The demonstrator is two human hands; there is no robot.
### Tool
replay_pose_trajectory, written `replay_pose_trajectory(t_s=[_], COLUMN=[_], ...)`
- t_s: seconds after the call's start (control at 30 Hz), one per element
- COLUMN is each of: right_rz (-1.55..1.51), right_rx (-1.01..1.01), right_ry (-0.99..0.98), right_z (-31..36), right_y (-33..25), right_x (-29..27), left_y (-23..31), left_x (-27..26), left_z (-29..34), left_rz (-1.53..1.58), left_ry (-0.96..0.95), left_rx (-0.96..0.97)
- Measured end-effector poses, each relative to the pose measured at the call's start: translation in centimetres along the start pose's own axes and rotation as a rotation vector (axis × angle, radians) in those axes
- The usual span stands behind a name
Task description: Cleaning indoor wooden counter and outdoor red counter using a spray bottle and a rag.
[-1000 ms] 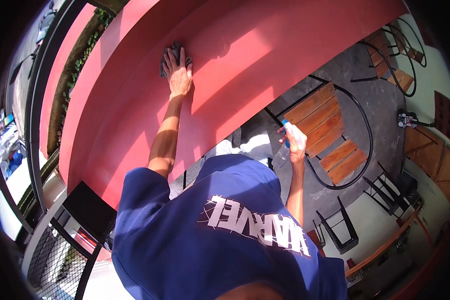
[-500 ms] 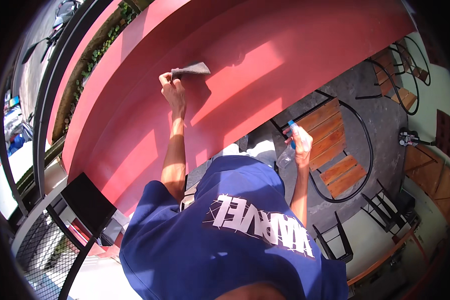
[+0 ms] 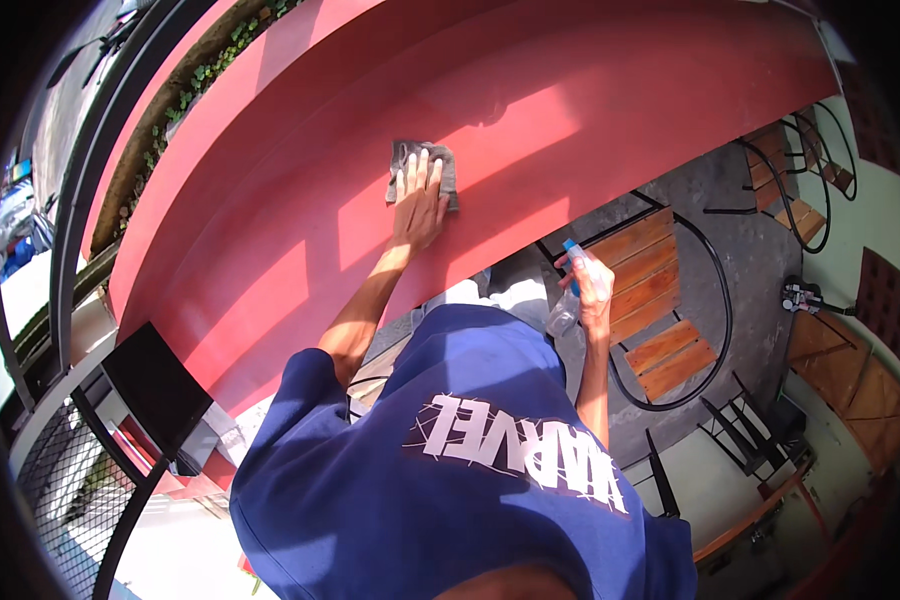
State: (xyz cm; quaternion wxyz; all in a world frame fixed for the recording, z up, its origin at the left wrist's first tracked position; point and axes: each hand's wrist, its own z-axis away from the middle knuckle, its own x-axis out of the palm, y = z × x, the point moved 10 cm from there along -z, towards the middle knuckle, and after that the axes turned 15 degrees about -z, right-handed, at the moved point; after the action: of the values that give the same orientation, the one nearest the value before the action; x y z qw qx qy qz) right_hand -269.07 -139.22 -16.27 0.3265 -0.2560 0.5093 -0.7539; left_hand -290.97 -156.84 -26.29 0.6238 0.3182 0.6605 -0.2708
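Pressing a rumpled grey cloth [image 3: 450, 178], upper centre, with left hand [image 3: 420, 205] flat, fingers slightly parted; gripping a clear, blue-topped plastic bottle [image 3: 563, 318] in curled right hand [image 3: 592, 282], right of centre. Apparently mid-wipe; next calls for even palm pressure along the smooth, curved red countertop [image 3: 530, 115]. Farther right, a wood-slatted, black-framed chair [image 3: 645, 283].

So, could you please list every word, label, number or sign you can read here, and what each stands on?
Dark blue shirt: large white block lettering, legible, but I leave its wording uncopied.
Clear bottle: any marking is too small to read.
Grey cloth: no lettering shows.
Colourful items at far left: too small and blurred to read.
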Motion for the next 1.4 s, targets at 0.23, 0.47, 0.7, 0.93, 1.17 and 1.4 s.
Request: replay_pose_trajectory(t_s=[0.23, 0.47, 0.7, 0.93, 1.17, 1.4], right_rz=[-0.051, 0.109, -0.052, -0.086, -0.148, -0.017], right_rx=[0.003, 0.018, 0.029, -0.010, 0.018, 0.070], right_ry=[0.084, 0.084, 0.147, 0.153, 0.211, 0.084], right_z=[0.8, 1.8, 1.3, -0.1, -0.9, -6.8], right_y=[0.0, 0.8, 0.3, -0.7, 0.2, -1.6], right_x=[-1.2, -2.4, -1.9, -4.3, -9.6, -14.5], left_y=[-5.1, -0.1, 17.7, 0.3, 10.2, 23.6], left_x=[3.5, 3.9, 2.5, 2.8, 3.2, 4.3], left_z=[-7.2, -12.6, -2.8, -15.6, -13.5, -5.5], left_rz=[0.028, -0.009, 0.292, 0.023, 0.036, 0.261], left_ry=[0.009, 0.101, -0.070, 0.113, 0.066, -0.232], left_rx=[-0.173, -0.130, 0.291, -0.043, -0.072, 0.354])
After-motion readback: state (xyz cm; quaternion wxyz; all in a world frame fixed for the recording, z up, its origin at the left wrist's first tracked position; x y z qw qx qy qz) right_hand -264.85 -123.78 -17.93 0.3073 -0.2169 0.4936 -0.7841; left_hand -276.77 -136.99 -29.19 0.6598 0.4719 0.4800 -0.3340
